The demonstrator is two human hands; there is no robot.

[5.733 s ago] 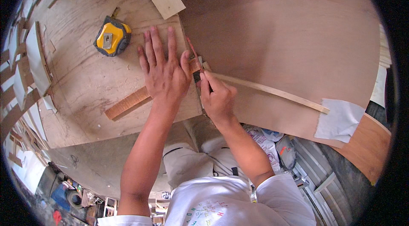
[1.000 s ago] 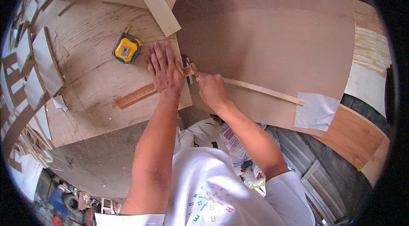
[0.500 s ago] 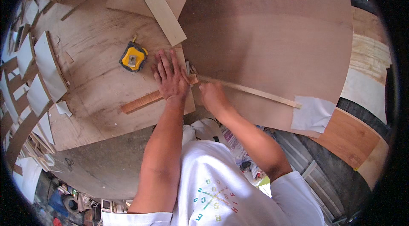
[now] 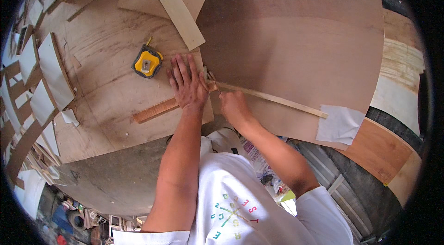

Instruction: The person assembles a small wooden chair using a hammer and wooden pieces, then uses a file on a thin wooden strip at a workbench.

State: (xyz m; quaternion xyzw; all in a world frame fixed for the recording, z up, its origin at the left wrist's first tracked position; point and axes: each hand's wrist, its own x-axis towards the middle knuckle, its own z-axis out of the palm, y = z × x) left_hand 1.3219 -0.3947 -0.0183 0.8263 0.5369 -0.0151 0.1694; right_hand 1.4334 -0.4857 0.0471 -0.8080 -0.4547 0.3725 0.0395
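Observation:
My left hand [image 4: 190, 85] lies flat with fingers stretched, pressing a reddish-brown wooden strip [image 4: 157, 110] onto a plywood sheet [image 4: 106, 106]. The strip's right end [image 4: 212, 86] comes out past the palm at the sheet's right edge. Just beyond that end, my right hand [image 4: 235, 106] is closed in a fist. What its fingers grip is too small and hidden to name. Small metal pieces [image 4: 206, 73] lie by the sheet's edge above the strip end. Left of my left hand's fingers rests a yellow and black tape measure [image 4: 147, 62].
A thin pale wooden stick [image 4: 273, 99] runs right toward a piece of white sheet [image 4: 340, 124] on a large brown board [image 4: 296, 46]. A pale plank [image 4: 173, 9] lies at the top over another panel. White-faced offcuts [image 4: 54, 70] crowd the left side.
The whole view has shifted slightly. Both hands keep nearly the same places, the left flat on the strip and the right closed at its end.

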